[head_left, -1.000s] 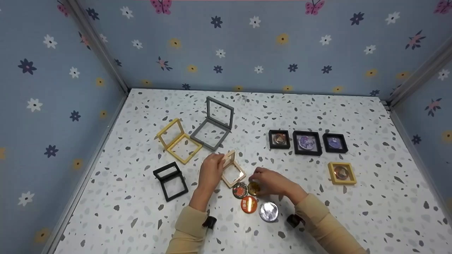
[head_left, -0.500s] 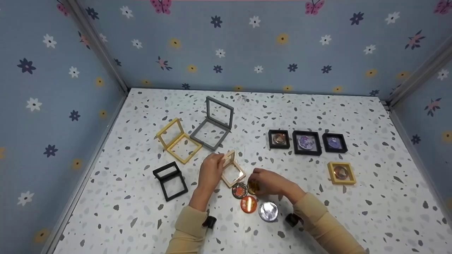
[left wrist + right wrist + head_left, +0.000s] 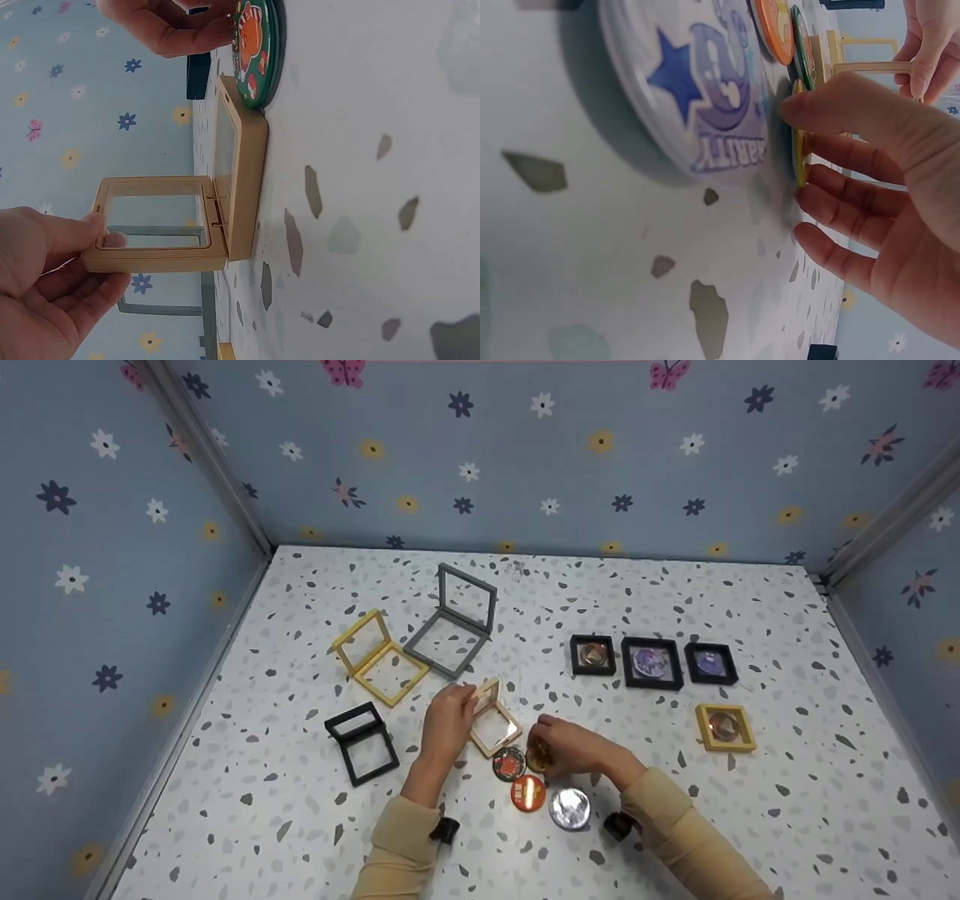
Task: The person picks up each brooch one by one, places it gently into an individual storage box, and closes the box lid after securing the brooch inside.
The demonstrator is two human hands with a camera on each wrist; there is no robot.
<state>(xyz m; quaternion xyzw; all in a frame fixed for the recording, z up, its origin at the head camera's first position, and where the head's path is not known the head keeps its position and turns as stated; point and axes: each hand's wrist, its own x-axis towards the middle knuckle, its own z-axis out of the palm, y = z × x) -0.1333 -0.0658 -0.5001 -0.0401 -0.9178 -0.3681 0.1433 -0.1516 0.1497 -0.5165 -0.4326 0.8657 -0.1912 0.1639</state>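
My left hand (image 3: 448,720) pinches the raised lid of a small tan hinged frame (image 3: 244,172) between thumb and fingers. The frame's clear-windowed base lies flat on the table. My right hand (image 3: 574,746) grips a round yellow badge (image 3: 799,161) by its edge, thumb on one side and fingers on the other; they partly cover it in the head view. Touching or very near the frame's front corner is a green badge with a red-orange picture (image 3: 255,49). An orange badge (image 3: 528,793) and a larger silvery badge with a blue star (image 3: 705,90) lie nearer me.
Left of the hands stand opened frames: black (image 3: 397,757), yellow (image 3: 409,692) and grey (image 3: 466,664). At right lie closed frames holding badges, several black ones (image 3: 653,685) and a yellow one (image 3: 731,748). Flower-patterned walls (image 3: 510,457) enclose the speckled table (image 3: 300,847).
My right hand has shifted very slightly left and its fingers cover more of the yellow badge. The left hand and the tan frame stay in place.
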